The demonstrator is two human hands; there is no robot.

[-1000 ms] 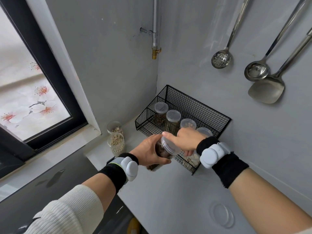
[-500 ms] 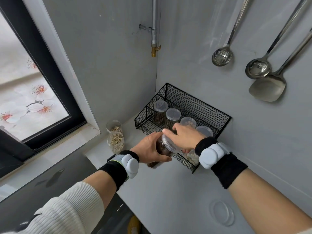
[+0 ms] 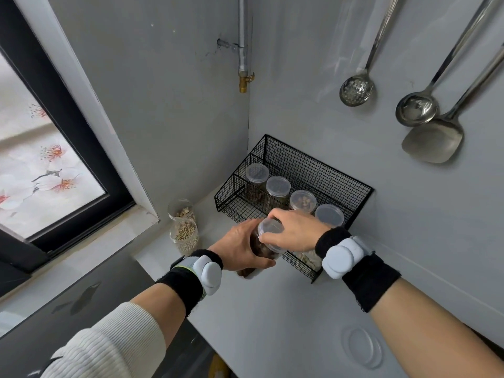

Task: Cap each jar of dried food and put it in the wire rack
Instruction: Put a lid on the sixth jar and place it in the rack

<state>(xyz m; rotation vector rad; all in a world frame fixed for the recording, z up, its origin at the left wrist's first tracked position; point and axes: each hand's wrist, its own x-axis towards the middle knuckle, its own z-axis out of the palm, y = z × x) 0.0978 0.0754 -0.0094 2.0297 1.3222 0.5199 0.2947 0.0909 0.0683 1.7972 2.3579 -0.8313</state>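
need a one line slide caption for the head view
The left hand grips a jar while the right hand holds its lid on top, in front of the wire rack.

Wire rack (image 3: 313, 166): one; capped jars (image 3: 278, 184) inside: four; held jar (image 3: 264, 249): one; uncapped jars (image 3: 185, 232): two; hanging utensils (image 3: 416, 109): three

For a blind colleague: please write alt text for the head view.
The left hand grips a jar of dried food while the right hand holds its clear lid on top, near a wire rack with four capped jars.
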